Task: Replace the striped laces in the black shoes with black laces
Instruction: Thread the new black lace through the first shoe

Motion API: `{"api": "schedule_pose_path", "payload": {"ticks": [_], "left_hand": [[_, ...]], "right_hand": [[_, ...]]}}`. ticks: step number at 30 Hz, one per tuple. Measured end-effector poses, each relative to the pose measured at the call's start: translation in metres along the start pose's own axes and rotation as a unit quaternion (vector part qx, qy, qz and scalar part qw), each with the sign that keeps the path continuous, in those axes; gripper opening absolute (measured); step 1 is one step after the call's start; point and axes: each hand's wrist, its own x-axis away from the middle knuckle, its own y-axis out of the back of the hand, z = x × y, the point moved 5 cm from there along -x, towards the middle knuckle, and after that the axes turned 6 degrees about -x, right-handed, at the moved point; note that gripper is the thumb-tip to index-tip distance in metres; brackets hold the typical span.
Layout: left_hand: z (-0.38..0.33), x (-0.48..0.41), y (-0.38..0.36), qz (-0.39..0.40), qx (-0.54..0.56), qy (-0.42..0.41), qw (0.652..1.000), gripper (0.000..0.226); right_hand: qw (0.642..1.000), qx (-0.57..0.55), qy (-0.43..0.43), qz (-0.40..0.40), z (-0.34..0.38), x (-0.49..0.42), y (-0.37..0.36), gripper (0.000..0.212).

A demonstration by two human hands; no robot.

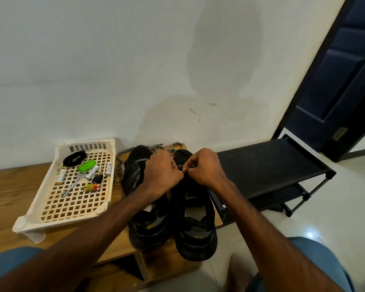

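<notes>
the two black shoes sit side by side on the wooden bench [9, 197]. their heels are closest to the person, nearer than the hands. each shoe's long way runs from the person to the wall, toes at the wall end.

both hands are over the shoe on the right [195, 218], up by its front lace holes. the right hand [207, 167] has its finger and thumb squeezed tight on what i think is a lace end, but it is too small and dark to see. the left hand [162, 173] is curled like a fist and touches the right hand's fingertips. i cannot tell if it holds anything.

i think a lace is being put through this shoe's front holes. next, the tip must be poked through a little hole and pulled.

left of the hands is a basket [61, 222] with a rolled black lace [74, 158]. past the hands, by the toes, lie the striped laces [156, 147].
</notes>
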Motion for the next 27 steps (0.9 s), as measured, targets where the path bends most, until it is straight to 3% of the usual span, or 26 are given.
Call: {"api": "schedule_pose_path", "payload": {"ticks": [15,20,27], "left_hand": [[-0.002,-0.001,-0.002,0.008,0.005,-0.025,1.0,0.009],[0.01,-0.011,-0.007,0.071,0.082,-0.003,0.994,0.023],[0.013,-0.017,-0.006,0.073,0.107,-0.003,0.992,0.01]], "right_hand": [[0.999,-0.02,-0.032,-0.015,-0.007,0.003,-0.011,0.009],[0.998,-0.054,-0.034,-0.019,-0.013,0.003,-0.01,0.002],[1.0,-0.018,-0.013,-0.02,-0.014,0.007,-0.009,0.008]]}}
